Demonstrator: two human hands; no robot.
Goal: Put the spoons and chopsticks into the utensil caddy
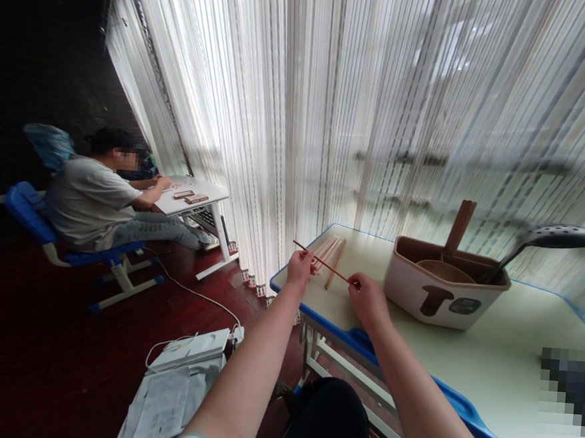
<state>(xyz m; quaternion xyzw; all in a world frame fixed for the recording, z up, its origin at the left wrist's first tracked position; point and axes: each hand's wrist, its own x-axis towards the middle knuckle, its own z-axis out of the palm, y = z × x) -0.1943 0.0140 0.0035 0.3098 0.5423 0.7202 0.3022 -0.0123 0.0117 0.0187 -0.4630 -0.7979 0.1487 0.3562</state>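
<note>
Both my hands hold a thin brown chopstick (333,270) above the left end of the table. My left hand (300,266) pinches it near its far left end, and my right hand (366,296) pinches the other end. Behind it, several loose chopsticks (339,254) lie on the tabletop, partly hidden by my left hand. To the right of my right hand stands a white and brown utensil holder (437,302). Inside are a bundle of upright chopsticks (459,227), a brown rounded piece like a bowl (444,271) and a black slotted ladle (562,236) leaning out rightward.
The pale table (519,341) has a blue edge; a pixelated dark object (574,382) is at its right. White curtains (320,114) hang behind. At left, a seated person (94,192) works at another desk (214,193). Papers (162,403) lie on a low white surface beside me.
</note>
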